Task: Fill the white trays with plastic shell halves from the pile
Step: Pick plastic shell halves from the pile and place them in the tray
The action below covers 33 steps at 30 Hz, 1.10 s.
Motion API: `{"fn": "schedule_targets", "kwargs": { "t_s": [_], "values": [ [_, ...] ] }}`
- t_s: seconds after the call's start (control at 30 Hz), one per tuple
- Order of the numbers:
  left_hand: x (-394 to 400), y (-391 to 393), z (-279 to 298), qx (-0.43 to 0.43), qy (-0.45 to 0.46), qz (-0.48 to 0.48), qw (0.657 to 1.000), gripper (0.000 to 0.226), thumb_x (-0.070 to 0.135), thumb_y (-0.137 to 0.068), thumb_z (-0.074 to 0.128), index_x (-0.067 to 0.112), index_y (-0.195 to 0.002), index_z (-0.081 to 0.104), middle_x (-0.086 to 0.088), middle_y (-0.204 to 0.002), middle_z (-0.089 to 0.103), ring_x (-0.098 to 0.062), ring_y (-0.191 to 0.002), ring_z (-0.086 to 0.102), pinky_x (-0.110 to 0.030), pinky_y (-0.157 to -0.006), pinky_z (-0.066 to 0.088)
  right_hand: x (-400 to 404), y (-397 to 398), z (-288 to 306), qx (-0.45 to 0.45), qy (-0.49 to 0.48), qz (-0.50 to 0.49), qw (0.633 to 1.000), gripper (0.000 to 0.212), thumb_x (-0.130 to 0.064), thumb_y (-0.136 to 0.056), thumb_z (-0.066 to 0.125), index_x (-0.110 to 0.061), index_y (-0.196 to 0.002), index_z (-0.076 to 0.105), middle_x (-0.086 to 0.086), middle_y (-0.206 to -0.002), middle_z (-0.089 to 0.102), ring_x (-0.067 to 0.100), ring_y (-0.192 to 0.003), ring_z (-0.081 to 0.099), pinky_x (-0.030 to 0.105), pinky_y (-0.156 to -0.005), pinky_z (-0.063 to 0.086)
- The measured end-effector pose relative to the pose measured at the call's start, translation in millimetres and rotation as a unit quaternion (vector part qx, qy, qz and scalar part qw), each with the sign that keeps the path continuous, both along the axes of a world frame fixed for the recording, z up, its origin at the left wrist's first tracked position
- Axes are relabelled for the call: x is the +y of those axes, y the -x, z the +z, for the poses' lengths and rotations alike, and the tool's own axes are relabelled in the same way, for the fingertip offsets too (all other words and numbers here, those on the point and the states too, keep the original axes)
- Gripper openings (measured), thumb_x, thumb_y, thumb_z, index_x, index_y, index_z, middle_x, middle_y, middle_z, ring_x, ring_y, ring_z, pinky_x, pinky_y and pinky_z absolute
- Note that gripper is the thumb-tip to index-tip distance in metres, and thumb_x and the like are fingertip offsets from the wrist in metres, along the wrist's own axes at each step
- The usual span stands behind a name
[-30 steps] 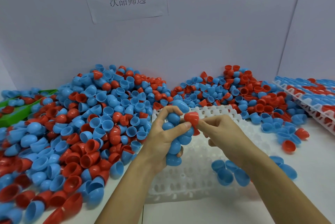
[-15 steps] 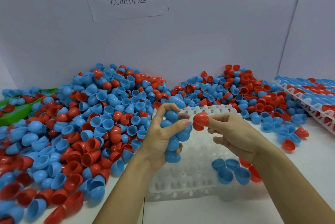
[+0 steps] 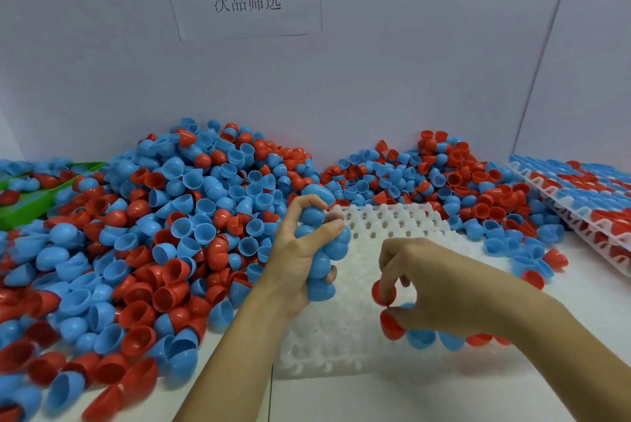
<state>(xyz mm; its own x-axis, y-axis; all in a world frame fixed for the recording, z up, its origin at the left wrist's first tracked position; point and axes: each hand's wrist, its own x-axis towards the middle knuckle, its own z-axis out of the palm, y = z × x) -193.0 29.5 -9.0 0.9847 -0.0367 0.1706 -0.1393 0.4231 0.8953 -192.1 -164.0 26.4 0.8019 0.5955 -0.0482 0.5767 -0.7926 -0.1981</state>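
A big pile of blue and red shell halves point(image 3: 191, 227) covers the left and back of the table. A white tray point(image 3: 382, 227) with rows of pegs lies in front of me, mostly bare. My left hand point(image 3: 300, 261) is shut on a nested stack of blue shell halves point(image 3: 322, 251), held upright above the tray's left part. My right hand point(image 3: 440, 285) is low over the tray's front right corner, fingertips pinching a red shell half point(image 3: 380, 293). Under it, a few red and blue halves point(image 3: 423, 336) sit in the tray.
Filled white trays point(image 3: 580, 196) are stacked at the right edge. A green bin point(image 3: 30, 203) with shells sits at the far left. Loose halves point(image 3: 532, 257) lie on the table right of the tray. A wall with a paper sign stands behind the pile.
My right hand has pulled the red shell half away from the blue stack and carried it down to the tray's front right corner. My left hand has kept its stack almost still.
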Motion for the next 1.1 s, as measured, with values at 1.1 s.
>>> {"fn": "schedule_targets", "kwargs": {
  "t_s": [1.1],
  "values": [
    [6.6, -1.0, -4.4, -0.019, -0.076, -0.14, 0.987, 0.032, 0.024, -0.074, 0.077, 0.03, -0.101, 0.06, 0.003, -0.093, 0.065, -0.014, -0.062, 0.054, -0.022, -0.04, 0.043, 43.5, -50.0, 4.3, 0.056, -0.399, -0.101, 0.91, 0.025, -0.045, -0.094, 0.057, -0.031, -0.114, 0.062, -0.013, -0.096, 0.066, -0.002, -0.074, 0.068, 0.012, -0.056, 0.053]
  ]
}}
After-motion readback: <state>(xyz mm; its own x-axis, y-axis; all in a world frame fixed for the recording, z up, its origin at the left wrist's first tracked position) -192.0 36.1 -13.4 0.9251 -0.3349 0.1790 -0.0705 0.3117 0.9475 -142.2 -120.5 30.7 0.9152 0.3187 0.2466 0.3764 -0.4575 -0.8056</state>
